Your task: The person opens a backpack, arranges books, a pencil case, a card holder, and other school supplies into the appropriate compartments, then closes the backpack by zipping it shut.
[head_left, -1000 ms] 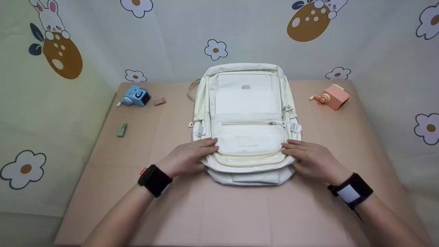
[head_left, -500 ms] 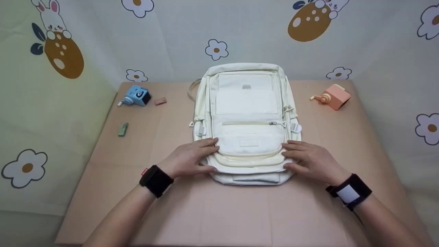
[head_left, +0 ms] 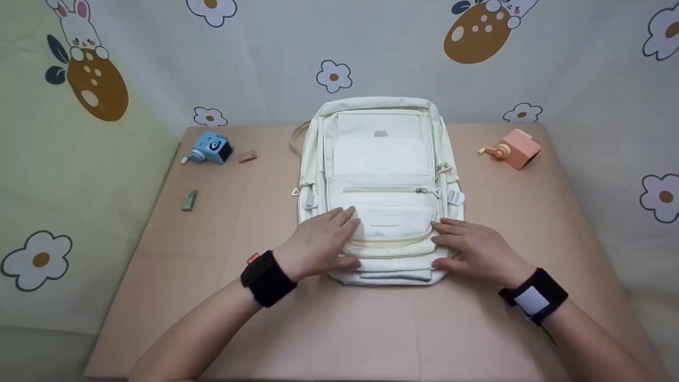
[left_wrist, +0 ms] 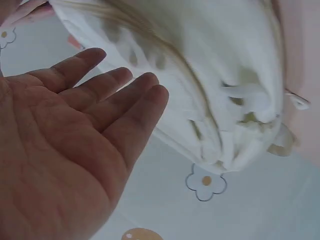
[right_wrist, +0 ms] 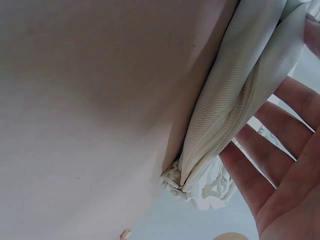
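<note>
A cream backpack (head_left: 382, 154) lies front side up in the middle of the table, its top away from me. My left hand (head_left: 323, 241) is over its lower left front, palm toward the bag and fingers extended; in the left wrist view this hand (left_wrist: 70, 145) shows nothing in its grasp, the bag beyond its fingertips. My right hand (head_left: 480, 249) is at the lower right edge, fingers straight and spread. The right wrist view has the right hand's fingers (right_wrist: 272, 142) along the bag's side seam (right_wrist: 245, 95), palm bare.
On the table (head_left: 339, 334), a blue pencil sharpener with a crank (head_left: 212, 148), a pink eraser-like block (head_left: 247, 156) and a green block (head_left: 189, 200) lie at the left. An orange crank sharpener (head_left: 520, 149) is at the back right. Patterned fabric (head_left: 286, 53) rises behind the table.
My left hand has moved right, from the bag's left edge onto its lower front. My right hand's thumb has come up from beside the bag to its front edge. The bag stays in place.
</note>
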`<state>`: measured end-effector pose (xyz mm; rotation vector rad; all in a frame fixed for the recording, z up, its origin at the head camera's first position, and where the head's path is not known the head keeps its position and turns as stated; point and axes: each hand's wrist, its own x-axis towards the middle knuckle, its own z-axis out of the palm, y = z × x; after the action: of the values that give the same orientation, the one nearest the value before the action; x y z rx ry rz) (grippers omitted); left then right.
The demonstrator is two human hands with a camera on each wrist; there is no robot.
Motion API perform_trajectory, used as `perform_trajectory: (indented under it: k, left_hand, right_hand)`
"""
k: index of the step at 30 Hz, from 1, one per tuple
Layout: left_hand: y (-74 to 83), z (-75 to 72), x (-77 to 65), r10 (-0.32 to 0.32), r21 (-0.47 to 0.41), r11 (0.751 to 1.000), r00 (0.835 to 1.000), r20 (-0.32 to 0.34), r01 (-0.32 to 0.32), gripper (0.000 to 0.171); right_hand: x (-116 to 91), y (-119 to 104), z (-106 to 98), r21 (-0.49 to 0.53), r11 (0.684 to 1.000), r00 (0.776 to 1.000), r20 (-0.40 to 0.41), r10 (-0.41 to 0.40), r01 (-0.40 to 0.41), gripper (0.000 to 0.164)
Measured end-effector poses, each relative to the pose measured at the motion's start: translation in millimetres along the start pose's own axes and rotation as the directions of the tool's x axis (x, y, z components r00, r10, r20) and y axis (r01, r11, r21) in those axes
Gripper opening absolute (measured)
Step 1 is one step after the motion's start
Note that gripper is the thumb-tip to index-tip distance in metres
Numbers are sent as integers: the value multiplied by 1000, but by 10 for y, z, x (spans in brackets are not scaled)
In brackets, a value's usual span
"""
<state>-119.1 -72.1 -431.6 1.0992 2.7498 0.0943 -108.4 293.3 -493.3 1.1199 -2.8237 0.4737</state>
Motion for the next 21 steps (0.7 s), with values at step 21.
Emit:
perform_trajectory:
  k: [21]
  left_hand:
    - [527,-63,854,-131,134,984,984,119,115,116]
  right_hand:
    - [32,183,-136,233,955,976,-75,203,-181,27]
